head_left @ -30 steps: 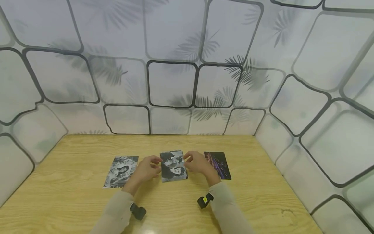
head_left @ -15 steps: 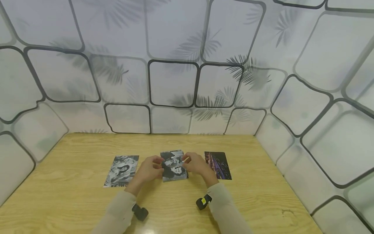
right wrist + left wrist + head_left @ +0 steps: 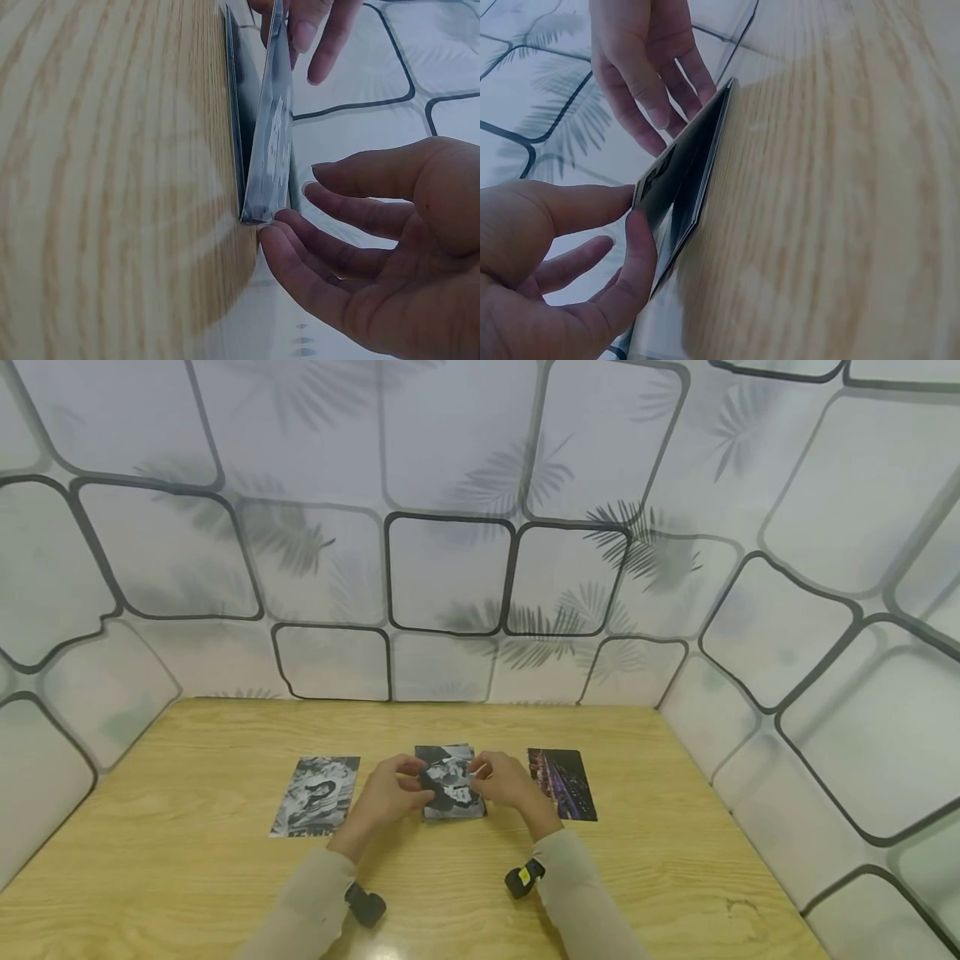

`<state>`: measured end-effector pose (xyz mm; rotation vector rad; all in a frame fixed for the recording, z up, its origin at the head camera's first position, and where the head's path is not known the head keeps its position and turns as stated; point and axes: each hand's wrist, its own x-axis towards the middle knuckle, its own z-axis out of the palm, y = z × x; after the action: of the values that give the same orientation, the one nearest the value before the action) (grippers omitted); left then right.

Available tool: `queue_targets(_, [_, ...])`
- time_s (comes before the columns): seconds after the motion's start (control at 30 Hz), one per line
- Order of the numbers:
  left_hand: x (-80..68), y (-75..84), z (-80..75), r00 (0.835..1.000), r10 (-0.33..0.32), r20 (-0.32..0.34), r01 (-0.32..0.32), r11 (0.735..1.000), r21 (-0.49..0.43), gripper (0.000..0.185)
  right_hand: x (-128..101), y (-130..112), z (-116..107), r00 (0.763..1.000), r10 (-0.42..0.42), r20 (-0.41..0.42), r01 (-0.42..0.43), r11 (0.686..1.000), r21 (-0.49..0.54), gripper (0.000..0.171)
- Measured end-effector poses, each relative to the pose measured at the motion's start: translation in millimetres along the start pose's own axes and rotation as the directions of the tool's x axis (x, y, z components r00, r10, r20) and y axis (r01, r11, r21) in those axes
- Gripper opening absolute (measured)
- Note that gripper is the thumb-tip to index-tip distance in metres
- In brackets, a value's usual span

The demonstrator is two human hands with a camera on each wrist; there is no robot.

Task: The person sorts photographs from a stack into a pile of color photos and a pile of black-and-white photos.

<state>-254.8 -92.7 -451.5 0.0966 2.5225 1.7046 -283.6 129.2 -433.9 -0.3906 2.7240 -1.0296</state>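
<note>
A small stack of black-and-white photos lies on the wooden table, between my two hands. My left hand pinches the left edge of the top photo between thumb and forefinger. That side is tilted up off the stack. My right hand has nearly straight fingers, and their tips touch the photo's opposite edge, which rests on the stack. In the left wrist view my left hand is at the lower left and my right hand at the top.
A single black-and-white photo lies left of the stack and a dark colourful photo lies to its right. Patterned walls enclose the table at the back and both sides. Black wrist cameras sit on my forearms.
Both hands have closed in on the middle stack. My left thumb and forefinger have taken the top photo's left edge and raised it off the pile.
</note>
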Motion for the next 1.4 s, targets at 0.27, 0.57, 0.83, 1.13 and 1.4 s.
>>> queue_targets(0.27, [0.4, -1.0, 0.6, 1.000, -0.004, -0.003, 0.004, 1.000, 0.013, 0.051, -0.9, -1.1, -1.0, 1.000, -0.002, 0.004, 0.002, 1.000, 0.009, 0.022])
queue_targets(0.57, [-2.7, 2.2, -5.0, 0.999, -0.030, -0.023, 0.033, 0.987, 0.158, 0.046, -2.4, -1.9, -2.3, 1.000, 0.008, 0.014, -0.009, 0.999, 0.039, 0.022])
queue_targets(0.83, [-3.1, 4.9, -10.5, 1.000, -0.005, 0.024, 0.004, 0.998, 0.056, 0.045, -2.3, -1.6, -2.7, 1.000, 0.016, 0.019, -0.016, 0.999, 0.030, 0.022])
queue_targets(1.13, [-3.1, 7.8, -17.8, 0.999, -0.001, 0.047, 0.003, 0.999, -0.040, 0.045, -1.6, -6.5, -2.8, 0.999, -0.036, -0.023, 0.036, 0.999, -0.007, 0.021])
queue_targets(1.4, [-7.0, 11.7, -29.7, 0.998, 0.009, 0.063, -0.005, 0.997, -0.071, 0.046, -4.4, -16.6, -1.8, 0.998, -0.065, -0.028, 0.067, 0.994, 0.089, 0.025])
